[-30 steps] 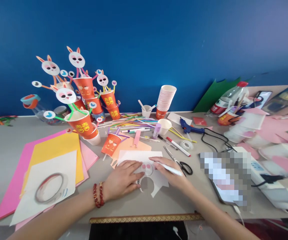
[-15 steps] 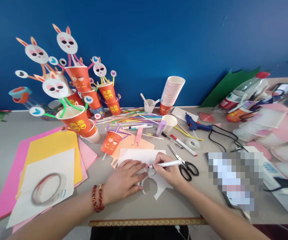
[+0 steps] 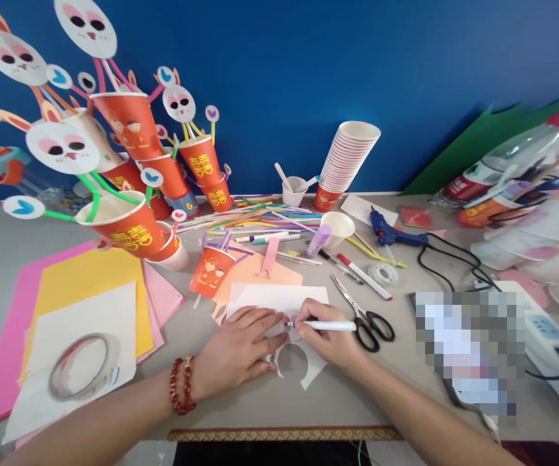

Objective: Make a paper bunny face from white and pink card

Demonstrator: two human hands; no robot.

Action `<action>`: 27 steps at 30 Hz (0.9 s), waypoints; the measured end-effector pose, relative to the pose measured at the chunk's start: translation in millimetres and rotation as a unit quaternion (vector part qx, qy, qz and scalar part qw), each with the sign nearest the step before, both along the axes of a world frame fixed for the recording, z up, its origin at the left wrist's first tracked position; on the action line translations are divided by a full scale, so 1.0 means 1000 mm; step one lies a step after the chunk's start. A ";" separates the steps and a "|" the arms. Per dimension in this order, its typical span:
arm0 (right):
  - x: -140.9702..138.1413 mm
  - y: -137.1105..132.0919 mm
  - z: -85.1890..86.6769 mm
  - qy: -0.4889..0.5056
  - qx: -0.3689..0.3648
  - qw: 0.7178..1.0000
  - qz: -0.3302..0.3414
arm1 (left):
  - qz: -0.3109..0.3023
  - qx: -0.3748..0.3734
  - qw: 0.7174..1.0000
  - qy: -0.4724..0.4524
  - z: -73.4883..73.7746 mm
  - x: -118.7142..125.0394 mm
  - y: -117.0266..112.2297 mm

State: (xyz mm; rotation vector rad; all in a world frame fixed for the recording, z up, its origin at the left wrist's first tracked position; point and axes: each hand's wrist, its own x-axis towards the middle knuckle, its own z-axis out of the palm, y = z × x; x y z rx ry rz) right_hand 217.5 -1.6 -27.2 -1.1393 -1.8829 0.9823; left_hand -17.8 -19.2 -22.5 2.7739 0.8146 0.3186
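My left hand point(image 3: 238, 346) lies flat, fingers spread, on a white paper sheet point(image 3: 279, 299) with a round hole cut near its front edge. A red bead bracelet sits on that wrist. My right hand point(image 3: 325, 333) is closed round a white pen point(image 3: 325, 325), whose tip points left and touches the paper just beside my left fingertips. A small paper cut-out lies under the pen tip, mostly hidden by my fingers. Black-handled scissors point(image 3: 369, 317) lie just right of my right hand.
Orange cups with paper rabbit faces point(image 3: 129, 220) stand at the back left. Pink, yellow and white sheets point(image 3: 85, 291) with a tape roll point(image 3: 83, 366) lie at the left. A cup stack point(image 3: 347, 158), straws, markers, a blue glue gun point(image 3: 393, 234), cables and a phone fill the back and right.
My right hand turned the pen so its tip points left onto the paper. The head moved closer and lower; my left hand stayed flat on the sheet.
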 end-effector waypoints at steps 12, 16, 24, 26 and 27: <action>-0.001 0.000 0.001 -0.016 -0.015 1.000 0.007 | 0.004 -0.007 1.000 -0.010 0.001 0.000 0.000; -0.001 0.000 0.000 -0.022 -0.012 1.000 0.007 | 0.005 -0.008 1.000 -0.009 0.002 0.001 0.000; -0.002 -0.001 0.001 -0.027 -0.012 1.000 0.007 | 0.004 -0.007 1.000 -0.012 0.002 0.001 0.000; -0.002 -0.001 0.002 -0.026 -0.014 1.000 0.007 | 0.004 -0.009 1.000 -0.014 0.002 0.001 0.000; -0.002 -0.001 0.002 -0.027 -0.014 1.000 0.006 | 0.005 -0.010 1.000 -0.014 0.002 0.001 -0.001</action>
